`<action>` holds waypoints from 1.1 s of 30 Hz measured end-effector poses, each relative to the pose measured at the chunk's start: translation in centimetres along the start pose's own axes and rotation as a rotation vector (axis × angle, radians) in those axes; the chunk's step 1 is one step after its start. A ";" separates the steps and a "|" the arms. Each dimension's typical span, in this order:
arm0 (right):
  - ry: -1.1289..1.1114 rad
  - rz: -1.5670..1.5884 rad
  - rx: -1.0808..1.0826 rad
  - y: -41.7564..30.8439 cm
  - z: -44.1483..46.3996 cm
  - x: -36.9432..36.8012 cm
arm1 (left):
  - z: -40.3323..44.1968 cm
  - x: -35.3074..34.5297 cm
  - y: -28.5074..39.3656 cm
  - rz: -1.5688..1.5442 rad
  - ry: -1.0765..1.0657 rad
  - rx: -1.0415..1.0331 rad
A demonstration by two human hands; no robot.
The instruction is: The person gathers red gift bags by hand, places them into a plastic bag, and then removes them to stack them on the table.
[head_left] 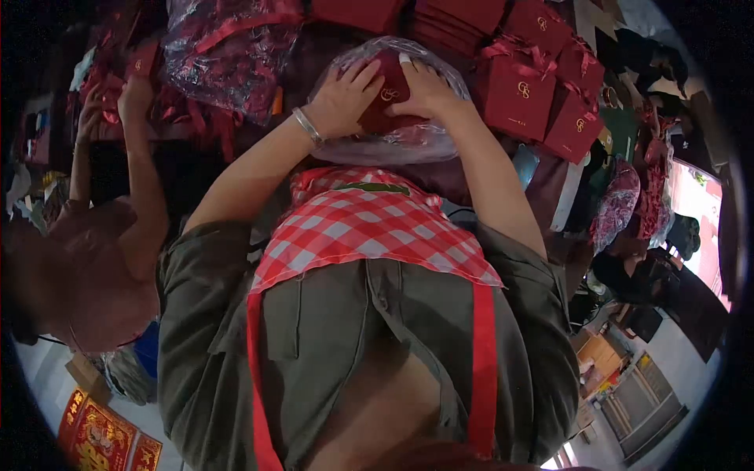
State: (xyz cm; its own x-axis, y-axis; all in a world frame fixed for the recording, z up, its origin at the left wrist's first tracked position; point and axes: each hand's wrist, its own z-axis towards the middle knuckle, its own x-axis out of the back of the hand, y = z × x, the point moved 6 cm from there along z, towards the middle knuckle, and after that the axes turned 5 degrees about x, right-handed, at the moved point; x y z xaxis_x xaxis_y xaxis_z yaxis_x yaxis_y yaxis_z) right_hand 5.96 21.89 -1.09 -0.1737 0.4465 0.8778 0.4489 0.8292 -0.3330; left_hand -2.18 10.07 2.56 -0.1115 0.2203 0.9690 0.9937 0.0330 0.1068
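Observation:
Both my hands are on a dark red bag (pixel 388 81) with a gold logo, which lies inside a clear plastic wrap (pixel 408 149). My left hand (pixel 345 100), below a silver bangle, rests on its left side with the fingers spread. On the right side lies my right hand (pixel 428 96), fingers apart, with a white band on one fingertip. The thumb reaches in near the logo. Both palms face down, and the bag's lower part is partly hidden by the hands.
Red gift bags (pixel 518 98) with ribbons stand at the right, beside stacked red bags (pixel 452 27). Plastic-wrapped red ribbons (pixel 232 63) lie at the upper left. A phone (pixel 525 163) is near the right edge. A co-worker's hands (pixel 135 100) hold red items at the far left.

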 end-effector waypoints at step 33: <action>0.083 0.094 0.002 -2.9 -5.9 -1.4 | 7.9 -0.3 -4.3 -0.143 -0.184 -0.209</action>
State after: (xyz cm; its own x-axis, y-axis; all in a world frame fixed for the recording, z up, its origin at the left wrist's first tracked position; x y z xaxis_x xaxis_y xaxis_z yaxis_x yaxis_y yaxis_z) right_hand 10.07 16.85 0.68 -0.0575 0.4927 0.8683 0.4582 0.7857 -0.4155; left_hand -6.51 17.60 0.01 -0.2308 0.4016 0.8863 0.9460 -0.1204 0.3009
